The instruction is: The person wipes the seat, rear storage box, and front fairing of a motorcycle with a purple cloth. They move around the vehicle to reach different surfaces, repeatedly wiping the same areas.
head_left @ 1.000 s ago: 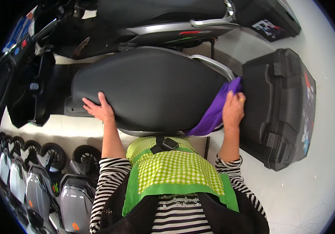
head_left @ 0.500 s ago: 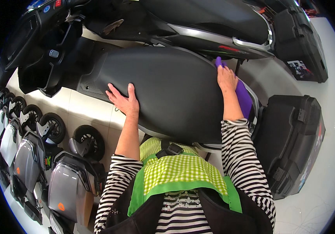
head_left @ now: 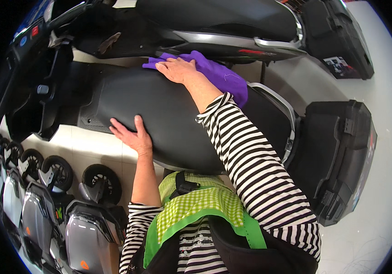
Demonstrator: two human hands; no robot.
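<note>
A long black scooter seat (head_left: 182, 128) stretches across the middle of the view. My left hand (head_left: 134, 138) rests on its near edge with the fingers spread and nothing held. Along the far edge, my right hand (head_left: 177, 71) presses a purple cloth (head_left: 223, 84) against the seat, fingers curved over it. Part of the cloth lies bunched ahead of the fingers, and the rest trails rightward under my wrist. What the palm and fingertips touch beneath the cloth is hidden.
Beyond stands a second scooter with a black seat (head_left: 223, 18). At right are two black top boxes, the nearer box (head_left: 337, 160) behind this seat and another (head_left: 337, 41) farther off. Several grey small-wheeled vehicles (head_left: 91, 235) line the lower left. A curved grab rail (head_left: 278, 102) rims the seat's rear.
My right hand has swept the purple cloth leftward from the seat's rear end along its far edge. The left hand stays spread on the near edge. The view has shifted slightly.
</note>
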